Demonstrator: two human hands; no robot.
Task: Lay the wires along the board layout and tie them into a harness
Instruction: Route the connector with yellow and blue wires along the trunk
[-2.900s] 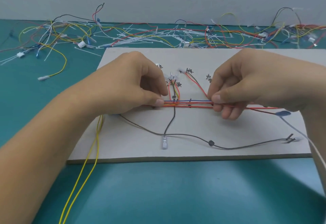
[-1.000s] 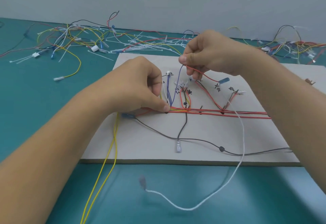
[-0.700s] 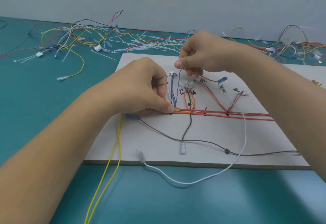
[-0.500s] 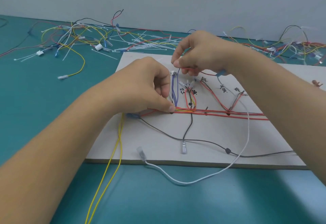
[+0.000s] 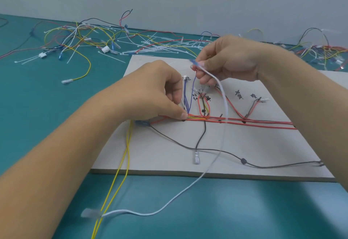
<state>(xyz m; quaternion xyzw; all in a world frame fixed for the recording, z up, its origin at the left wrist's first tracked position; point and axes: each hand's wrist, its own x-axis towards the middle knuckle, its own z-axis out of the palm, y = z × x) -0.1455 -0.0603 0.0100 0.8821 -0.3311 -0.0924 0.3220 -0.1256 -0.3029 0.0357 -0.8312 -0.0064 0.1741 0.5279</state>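
Above the board (image 5: 263,148), our right hand (image 5: 231,61) pinches one white wire (image 5: 226,107) by its blue-tipped end. The wire droops past the board's near edge onto bare teal table (image 5: 244,210). Left of that grip, our left hand (image 5: 156,95) pinches the red wires (image 5: 263,122) against the board. Below it, two yellow wires (image 5: 128,140) trail off the edge.
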